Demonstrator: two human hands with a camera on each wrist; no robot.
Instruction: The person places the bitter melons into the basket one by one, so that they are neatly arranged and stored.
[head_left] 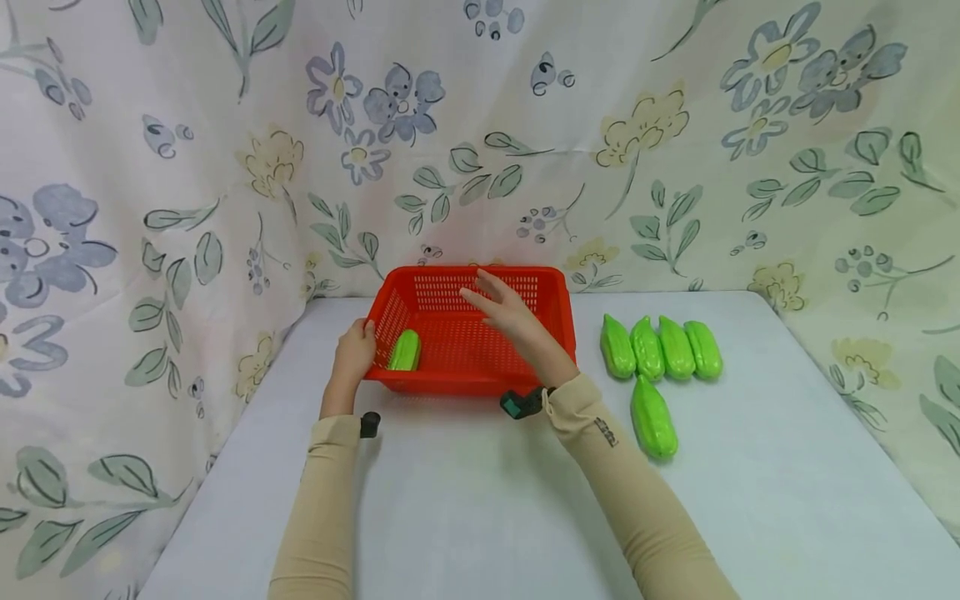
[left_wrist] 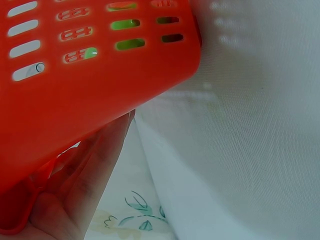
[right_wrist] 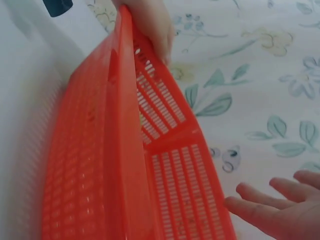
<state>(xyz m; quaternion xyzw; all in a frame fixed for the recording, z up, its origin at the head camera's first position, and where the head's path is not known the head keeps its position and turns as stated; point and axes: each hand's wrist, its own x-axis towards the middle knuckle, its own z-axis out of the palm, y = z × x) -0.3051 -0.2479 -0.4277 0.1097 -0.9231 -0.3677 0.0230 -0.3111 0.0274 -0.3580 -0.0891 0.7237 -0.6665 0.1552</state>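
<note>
The red basket (head_left: pixel 468 384) stands on the white worktop (head_left: pixel 465 517), in front of the floral cloth (head_left: pixel 465 179). Of the hands, the left hand (head_left: pixel 354 352) grips the basket's left rim, with the fingers at the wall. The right hand (head_left: pixel 512 315) is above the basket interior, fingers spread, holding nothing. One green vegetable (head_left: pixel 406 350) lies inside the basket at the left, near the front wall. To the right of the basket, four green vegetables (head_left: pixel 648 349) lie side by side; a fifth green vegetable (head_left: pixel 654 419) lies in front of this row, its pointed end toward it.
</note>
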